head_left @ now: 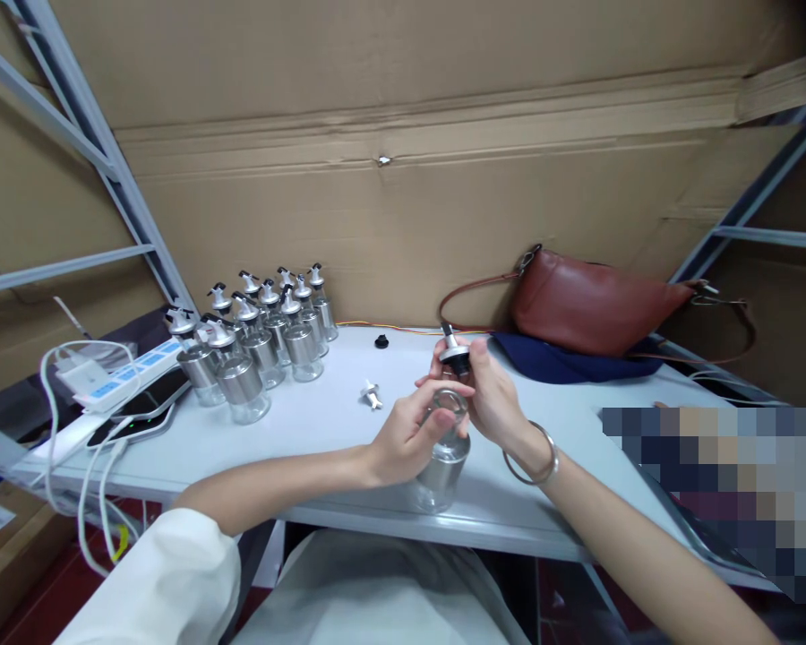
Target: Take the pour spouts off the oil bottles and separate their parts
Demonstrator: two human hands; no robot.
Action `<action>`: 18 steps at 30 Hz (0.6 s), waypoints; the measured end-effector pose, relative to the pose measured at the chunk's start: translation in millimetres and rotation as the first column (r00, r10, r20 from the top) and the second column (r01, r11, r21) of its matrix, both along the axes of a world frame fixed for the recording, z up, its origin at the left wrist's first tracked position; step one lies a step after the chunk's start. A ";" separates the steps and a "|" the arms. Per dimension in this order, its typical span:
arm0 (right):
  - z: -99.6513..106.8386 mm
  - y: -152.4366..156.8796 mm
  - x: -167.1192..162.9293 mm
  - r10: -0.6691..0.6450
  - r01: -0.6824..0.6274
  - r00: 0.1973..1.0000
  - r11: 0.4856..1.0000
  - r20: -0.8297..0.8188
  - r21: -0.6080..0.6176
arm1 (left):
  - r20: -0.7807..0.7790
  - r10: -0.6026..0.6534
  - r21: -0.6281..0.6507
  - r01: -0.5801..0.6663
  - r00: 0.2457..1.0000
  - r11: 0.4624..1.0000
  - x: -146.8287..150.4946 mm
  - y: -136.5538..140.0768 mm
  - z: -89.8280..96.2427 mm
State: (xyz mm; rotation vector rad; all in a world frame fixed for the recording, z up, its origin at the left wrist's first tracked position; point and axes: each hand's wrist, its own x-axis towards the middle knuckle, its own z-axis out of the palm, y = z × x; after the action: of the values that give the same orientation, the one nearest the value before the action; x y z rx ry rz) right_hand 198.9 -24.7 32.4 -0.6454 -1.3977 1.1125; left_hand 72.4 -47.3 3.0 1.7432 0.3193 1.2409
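Observation:
My left hand is wrapped round the neck of a glass bottle with a silver band. The bottle stands near the front edge of the table, its round mouth uncovered. Just above and behind that mouth, my right hand grips a pourer stopper with a silver collar, black lever and black plug. Stopper and bottle are apart. Left of my hands lies another silver pourer stopper on its side. A small black cap rests farther back.
Several bottles with pourers stand grouped at the back left. A power strip with white cables lies at the left edge. A brown bag sits on dark blue cloth at the back right. Cardboard walls the back.

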 end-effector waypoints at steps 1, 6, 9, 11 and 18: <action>-0.2 2.7 0.7 0.033 -0.033 0.999 0.999 -0.036 -0.013 | -0.007 -0.007 0.001 0.007 1.000 1.000 -3.1 -0.7 1.5; -4.8 11.7 0.7 0.071 -0.070 0.989 0.997 -0.132 0.010 | -0.066 0.093 0.008 -0.092 0.993 0.996 -37.6 -3.2 7.4; -9.1 15.1 -0.7 0.063 -0.063 0.988 0.998 -0.141 0.003 | -0.144 0.249 0.024 -0.248 0.958 0.969 -66.8 -2.4 11.0; -11.0 16.9 -1.1 0.055 -0.057 0.989 0.998 -0.140 -0.011 | -0.215 0.383 0.036 -0.384 0.899 0.923 -85.3 1.3 12.4; -11.6 18.7 0.2 -0.005 0.005 0.998 1.000 -0.070 -0.002 | -0.091 0.907 0.451 -0.795 0.411 0.406 -141.3 39.3 3.0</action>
State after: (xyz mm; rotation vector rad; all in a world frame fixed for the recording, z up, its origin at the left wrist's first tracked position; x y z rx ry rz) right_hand 199.1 -6.0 20.8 -0.6052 -1.3344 1.1229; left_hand -68.9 -8.0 6.0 2.1647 1.4792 1.7983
